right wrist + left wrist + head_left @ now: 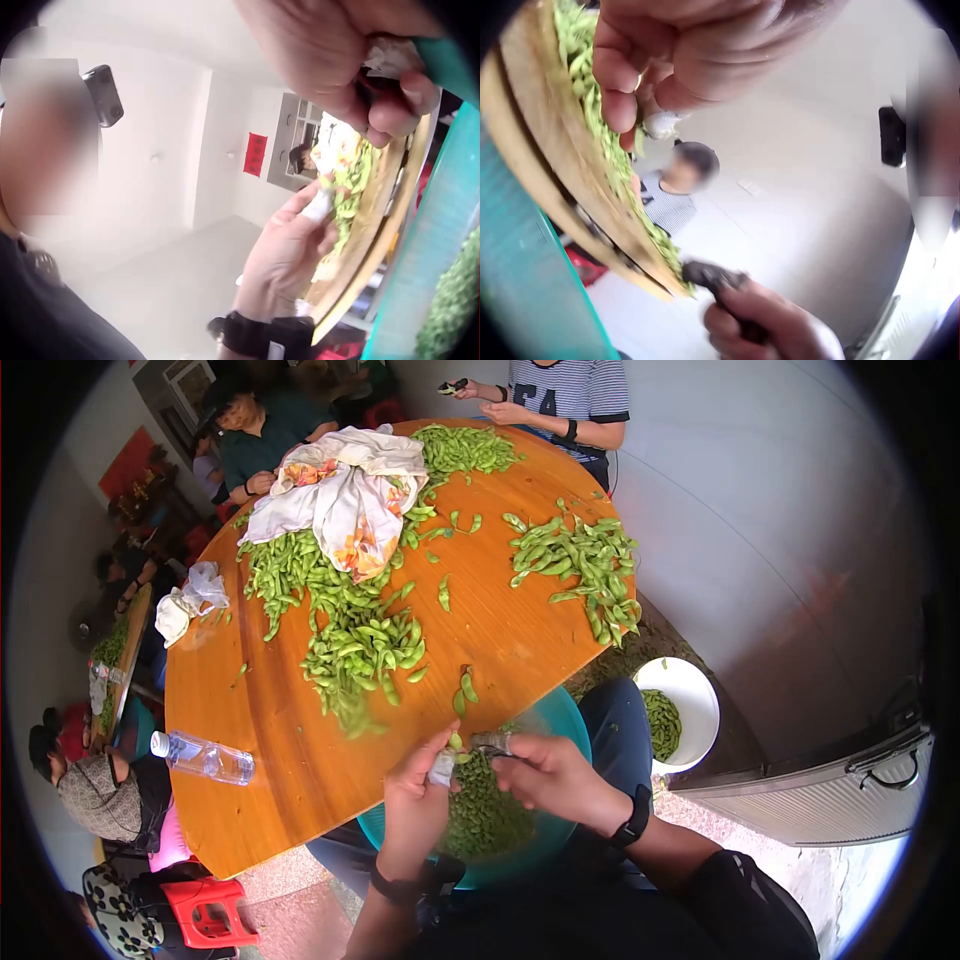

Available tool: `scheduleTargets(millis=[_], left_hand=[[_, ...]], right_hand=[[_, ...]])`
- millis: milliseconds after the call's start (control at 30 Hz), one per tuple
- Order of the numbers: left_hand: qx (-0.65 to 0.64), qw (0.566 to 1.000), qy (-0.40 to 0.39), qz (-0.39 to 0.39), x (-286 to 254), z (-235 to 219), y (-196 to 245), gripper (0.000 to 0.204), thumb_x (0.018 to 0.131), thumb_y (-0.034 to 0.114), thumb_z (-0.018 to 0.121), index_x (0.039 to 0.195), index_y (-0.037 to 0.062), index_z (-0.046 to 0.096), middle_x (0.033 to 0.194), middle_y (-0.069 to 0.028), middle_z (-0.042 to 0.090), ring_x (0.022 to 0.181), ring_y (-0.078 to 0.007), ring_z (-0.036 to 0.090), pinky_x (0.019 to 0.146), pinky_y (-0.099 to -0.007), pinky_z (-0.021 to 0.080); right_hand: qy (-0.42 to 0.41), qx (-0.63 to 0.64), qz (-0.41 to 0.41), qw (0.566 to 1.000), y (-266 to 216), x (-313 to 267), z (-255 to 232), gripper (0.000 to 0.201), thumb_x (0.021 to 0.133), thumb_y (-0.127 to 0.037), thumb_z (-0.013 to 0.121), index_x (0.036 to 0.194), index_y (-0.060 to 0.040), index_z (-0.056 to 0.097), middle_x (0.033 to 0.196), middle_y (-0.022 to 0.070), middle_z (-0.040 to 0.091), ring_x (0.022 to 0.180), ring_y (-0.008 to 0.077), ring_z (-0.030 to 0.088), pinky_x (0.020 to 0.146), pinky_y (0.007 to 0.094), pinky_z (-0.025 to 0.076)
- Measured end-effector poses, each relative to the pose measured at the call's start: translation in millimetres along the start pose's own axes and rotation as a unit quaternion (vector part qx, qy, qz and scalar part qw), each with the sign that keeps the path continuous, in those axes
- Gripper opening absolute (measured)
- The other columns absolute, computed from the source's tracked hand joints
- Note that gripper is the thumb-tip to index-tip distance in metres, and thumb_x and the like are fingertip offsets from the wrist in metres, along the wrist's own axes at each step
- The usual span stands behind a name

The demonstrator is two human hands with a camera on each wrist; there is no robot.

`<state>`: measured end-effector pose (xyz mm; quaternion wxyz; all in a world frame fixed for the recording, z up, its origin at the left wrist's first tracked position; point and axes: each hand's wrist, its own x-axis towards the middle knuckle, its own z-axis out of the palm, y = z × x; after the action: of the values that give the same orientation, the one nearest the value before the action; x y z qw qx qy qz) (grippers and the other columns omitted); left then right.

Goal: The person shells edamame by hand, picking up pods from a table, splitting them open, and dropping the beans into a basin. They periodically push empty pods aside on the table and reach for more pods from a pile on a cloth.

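Over a teal basin [572,725] of shelled green beans [487,812], my left hand [412,800] pinches a green soybean pod [456,741] between thumb and fingers. A white wrap [441,768] covers the thumb. Just to the right, my right hand [560,782] grips a small dark hand tool [718,276] with its fingers curled round the handle; I cannot tell its exact kind. The tool's head points toward the left hand. Several loose pods [465,688] lie at the table edge beyond the hands.
The round wooden table [500,620] bears heaps of pods [365,650], a floral cloth [350,495] and a plastic bottle [205,757]. A white bucket [700,710] with pods stands at the right. People sit around; one opposite [570,400] also handles something.
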<state>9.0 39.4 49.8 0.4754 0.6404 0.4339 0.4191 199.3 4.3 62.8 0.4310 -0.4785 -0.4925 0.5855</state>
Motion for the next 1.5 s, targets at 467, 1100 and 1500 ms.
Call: scheduleTargets(millis=[467, 1100, 1500], left_hand=[[0.357, 0.918, -0.035, 0.166, -18, 10, -12, 0.048, 0.084, 0.001, 0.054, 0.132, -0.003, 0.048, 0.113, -0.0244, 0.059, 0.096, -0.0404, 0.062, 0.083, -0.0434, 0.052], [-0.086, 0.985, -0.138, -0.054, -29, 9, -45, 0.033, 0.095, 0.002, 0.044, 0.124, 0.0061, 0.059, 0.082, -0.0019, 0.055, 0.061, -0.007, 0.052, 0.049, -0.0183, 0.039], [-0.013, 0.989, -0.12, 0.085, -27, 1, -46, 0.024, 0.082, -0.004, 0.067, 0.105, 0.0028, 0.069, 0.095, -0.0064, 0.06, 0.085, -0.0144, 0.059, 0.074, -0.0252, 0.048]], right_hand=[[-0.023, 0.005, 0.049, 0.999, 19, -3, 14, 0.012, 0.095, -0.008, 0.056, 0.085, -0.0027, 0.059, 0.068, -0.0003, 0.057, 0.053, 0.0043, 0.048, 0.048, 0.0236, 0.039], [0.026, 0.221, 0.149, 0.964, 46, -5, 24, 0.008, 0.096, -0.011, 0.055, 0.09, -0.0091, 0.061, 0.068, -0.0048, 0.052, 0.058, 0.0014, 0.044, 0.048, 0.019, 0.032], [-0.078, 0.347, 0.279, 0.892, 40, -11, 4, 0.01, 0.092, -0.016, 0.061, 0.096, -0.0086, 0.056, 0.076, -0.0016, 0.057, 0.051, 0.0048, 0.043, 0.043, 0.019, 0.029]])
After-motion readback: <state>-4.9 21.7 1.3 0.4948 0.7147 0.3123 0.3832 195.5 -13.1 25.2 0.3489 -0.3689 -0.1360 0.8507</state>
